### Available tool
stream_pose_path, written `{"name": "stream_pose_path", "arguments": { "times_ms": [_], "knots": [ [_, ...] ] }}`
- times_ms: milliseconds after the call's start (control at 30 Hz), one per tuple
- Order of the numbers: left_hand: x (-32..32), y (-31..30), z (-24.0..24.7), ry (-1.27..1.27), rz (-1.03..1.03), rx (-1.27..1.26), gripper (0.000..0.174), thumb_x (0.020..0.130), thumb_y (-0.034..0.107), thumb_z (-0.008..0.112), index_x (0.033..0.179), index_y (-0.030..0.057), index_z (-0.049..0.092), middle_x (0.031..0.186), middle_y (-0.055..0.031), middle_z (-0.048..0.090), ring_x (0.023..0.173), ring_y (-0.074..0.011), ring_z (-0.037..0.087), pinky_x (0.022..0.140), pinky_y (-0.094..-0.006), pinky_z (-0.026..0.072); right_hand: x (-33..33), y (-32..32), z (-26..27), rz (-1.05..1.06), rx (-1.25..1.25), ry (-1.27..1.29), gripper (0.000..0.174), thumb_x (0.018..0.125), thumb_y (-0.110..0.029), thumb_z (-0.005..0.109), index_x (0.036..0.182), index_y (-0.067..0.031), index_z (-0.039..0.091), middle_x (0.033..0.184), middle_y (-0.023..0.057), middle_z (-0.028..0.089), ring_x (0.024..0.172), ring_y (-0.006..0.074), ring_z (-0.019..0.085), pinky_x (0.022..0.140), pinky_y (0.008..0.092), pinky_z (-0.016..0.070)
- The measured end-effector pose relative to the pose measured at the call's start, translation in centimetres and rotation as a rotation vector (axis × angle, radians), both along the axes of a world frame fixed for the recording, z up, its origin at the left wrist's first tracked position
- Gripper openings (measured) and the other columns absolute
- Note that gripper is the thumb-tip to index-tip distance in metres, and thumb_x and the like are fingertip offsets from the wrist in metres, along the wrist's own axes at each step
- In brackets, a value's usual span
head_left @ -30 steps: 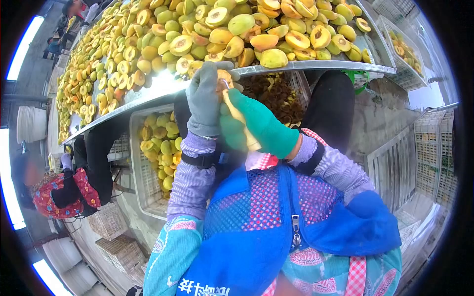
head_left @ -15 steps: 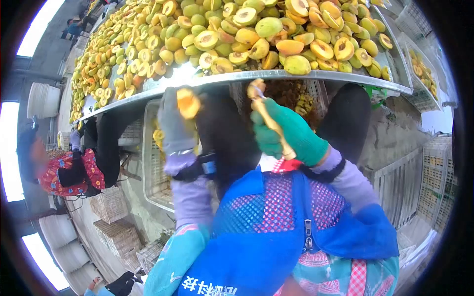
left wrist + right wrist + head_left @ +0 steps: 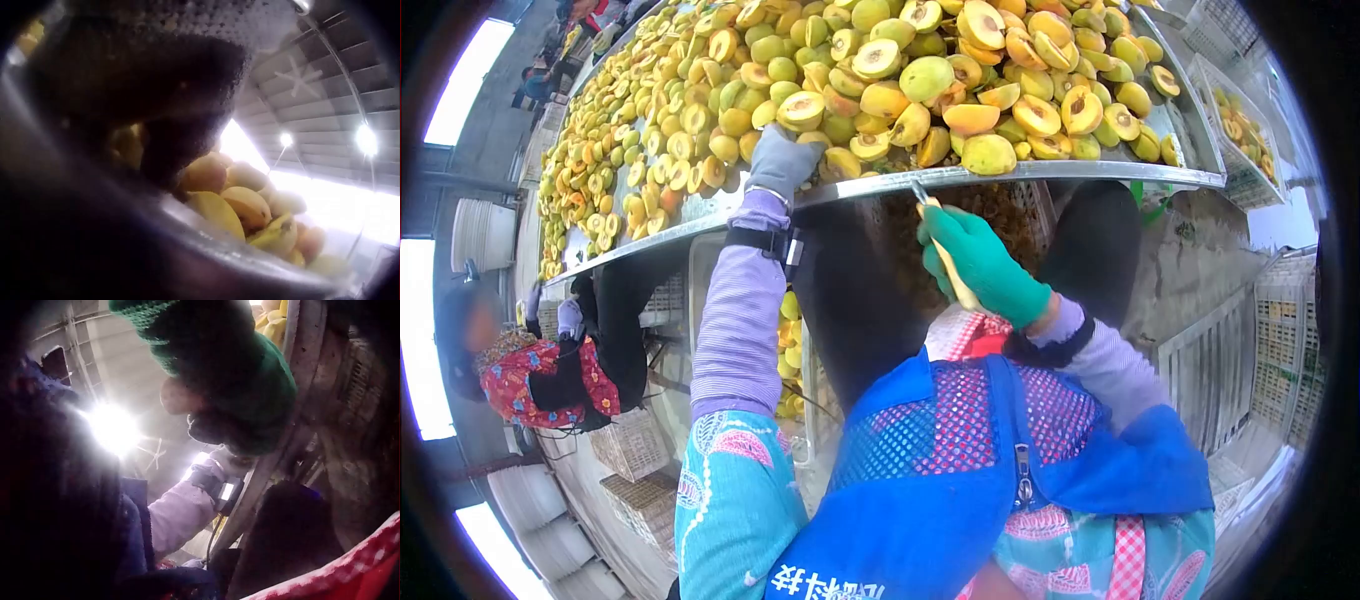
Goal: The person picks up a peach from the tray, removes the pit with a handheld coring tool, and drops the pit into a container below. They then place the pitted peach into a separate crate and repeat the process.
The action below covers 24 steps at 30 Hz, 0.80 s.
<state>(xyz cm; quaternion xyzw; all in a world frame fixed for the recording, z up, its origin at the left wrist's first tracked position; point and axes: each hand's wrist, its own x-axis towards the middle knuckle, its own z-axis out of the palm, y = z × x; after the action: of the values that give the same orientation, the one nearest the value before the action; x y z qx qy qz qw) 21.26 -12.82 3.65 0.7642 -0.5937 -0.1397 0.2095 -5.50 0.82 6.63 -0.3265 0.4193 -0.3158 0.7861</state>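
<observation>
My left hand (image 3: 785,163), in a grey glove, reaches over the metal rim (image 3: 880,184) of the table into a heap of yellow-green stone fruit (image 3: 800,110). Many of these are cut in half, with orange flesh showing. The fingertips are hidden among the fruit; in the left wrist view the glove (image 3: 181,81) bends down over the heap, and I cannot tell whether it holds a piece. My right hand (image 3: 983,262), in a green glove, grips a wooden-handled pitting tool (image 3: 950,262). Its short metal tip points up towards the table rim.
A crate of fruit (image 3: 790,350) stands below on the left, partly behind my left arm. Dark scraps (image 3: 990,215) lie in a container under the rim, between my legs. Another fruit crate (image 3: 1240,130) is at the right. A person in red (image 3: 540,380) sits at the left.
My left hand carried an orange fruit half off to the left, then moved up to the heap. The right hand drew away from it with the tool; the brown piece at its tip is gone.
</observation>
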Motion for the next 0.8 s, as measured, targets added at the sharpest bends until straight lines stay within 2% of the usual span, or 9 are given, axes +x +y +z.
{"name": "stream_pose_path", "arguments": {
  "times_ms": [33, 133, 200, 300, 333, 400, 433, 533, 800],
  "knots": [
    [0.1, 0.5, 0.1, 0.024, 0.021, -0.001, 0.061, 0.065, 0.031, 0.078, 0.11, -0.0045, 0.057, 0.101, -0.0206, 0.066, 0.096, -0.0299, 0.064, 0.084, -0.035, 0.0496, 0.9, -0.3, 0.4, -0.002, -0.072, 0.061, 0.035, 0.094, -0.044, 0.051, 0.088, -0.0095, 0.055, 0.062, -0.0014, 0.051, 0.047, 0.0078, 0.047, 0.042, 0.0235, 0.038],
    [-1.6, 2.5, 4.8, 0.13, 0.116, -0.038, 0.057, 0.069, 0.028, 0.078, 0.112, -0.0046, 0.059, 0.1, -0.0158, 0.067, 0.087, -0.0233, 0.065, 0.076, -0.0326, 0.0512, 2.8, -1.8, -0.1, -0.079, -0.529, 0.28, 0.035, 0.094, -0.041, 0.052, 0.09, -0.0065, 0.056, 0.066, 0.0142, 0.058, 0.051, 0.0272, 0.056, 0.047, 0.0365, 0.0449],
    [-1.2, 4.8, 5.7, 0.774, 0.015, -0.151, 0.041, 0.076, 0.014, 0.069, 0.11, -0.0063, 0.058, 0.094, -0.013, 0.067, 0.084, -0.0172, 0.064, 0.073, -0.0298, 0.0521, 3.4, -2.6, 0.5, -0.161, -0.934, 0.492, 0.031, 0.094, -0.036, 0.051, 0.1, -0.0062, 0.054, 0.073, 0.0243, 0.06, 0.063, 0.0412, 0.059, 0.053, 0.0479, 0.0462],
    [-4.9, 8.7, 6.5, 1.365, -0.126, -0.149, 0.029, 0.085, 0.01, 0.06, 0.11, -0.0047, 0.058, 0.094, -0.0095, 0.065, 0.085, -0.0156, 0.062, 0.074, -0.0281, 0.0513, 4.7, -3.2, 0.4, -0.136, -1.222, 0.603, 0.026, 0.095, -0.029, 0.052, 0.097, -0.0038, 0.053, 0.066, 0.021, 0.054, 0.06, 0.0364, 0.059, 0.051, 0.0452, 0.0425],
    [-6.2, 9.4, 6.1, 1.524, -0.192, -0.138, 0.026, 0.088, 0.011, 0.057, 0.109, -0.0041, 0.058, 0.094, -0.0089, 0.064, 0.085, -0.0158, 0.062, 0.075, -0.0281, 0.0511, 5.1, -3.0, 0.2, -0.098, -1.211, 0.643, 0.027, 0.094, -0.031, 0.051, 0.097, -0.0033, 0.052, 0.07, 0.0232, 0.058, 0.066, 0.0426, 0.058, 0.053, 0.0486, 0.0425],
    [-8.5, 10.3, 4.3, 1.219, -0.223, -0.286, 0.047, 0.097, 0.039, 0.04, 0.115, -0.0017, 0.054, 0.104, -0.0164, 0.063, 0.096, -0.0269, 0.061, 0.085, -0.0368, 0.0502, 5.4, -1.9, -0.2, -0.105, -1.028, 0.629, 0.033, 0.094, -0.034, 0.049, 0.1, -0.0018, 0.051, 0.069, 0.0225, 0.059, 0.064, 0.0423, 0.059, 0.053, 0.0498, 0.0439],
    [-9.3, 10.6, 3.8, 1.667, -0.145, -0.224, 0.05, 0.097, 0.042, 0.038, 0.116, -0.0018, 0.053, 0.103, -0.0176, 0.063, 0.095, -0.0297, 0.062, 0.085, -0.039, 0.0506, 5.3, -1.3, -0.5, -0.103, -0.936, 0.626, 0.035, 0.095, -0.036, 0.048, 0.101, -0.0011, 0.05, 0.069, 0.0221, 0.06, 0.063, 0.0422, 0.059, 0.053, 0.0505, 0.0446],
    [-10.7, 10.8, 3.4, 1.728, -0.021, -0.177, 0.055, 0.097, 0.046, 0.036, 0.116, -0.0024, 0.053, 0.101, -0.0198, 0.063, 0.093, -0.0331, 0.062, 0.085, -0.0427, 0.0509, 4.2, -1.0, -1.3, -0.136, -1.002, 0.632, 0.035, 0.096, -0.035, 0.046, 0.098, -0.0007, 0.051, 0.07, 0.0231, 0.059, 0.064, 0.0424, 0.059, 0.054, 0.051, 0.0448],
    [-10.0, 11.7, 3.3, 1.375, -0.173, -0.216, 0.05, 0.098, 0.04, 0.037, 0.114, -0.0035, 0.055, 0.098, -0.0201, 0.064, 0.09, -0.0306, 0.063, 0.084, -0.0406, 0.0516, 3.6, -0.5, -1.3, -0.074, -1.155, 0.743, 0.036, 0.096, -0.035, 0.045, 0.094, 0.0002, 0.053, 0.071, 0.0232, 0.059, 0.064, 0.0416, 0.059, 0.054, 0.0512, 0.0448]
  ]
}}
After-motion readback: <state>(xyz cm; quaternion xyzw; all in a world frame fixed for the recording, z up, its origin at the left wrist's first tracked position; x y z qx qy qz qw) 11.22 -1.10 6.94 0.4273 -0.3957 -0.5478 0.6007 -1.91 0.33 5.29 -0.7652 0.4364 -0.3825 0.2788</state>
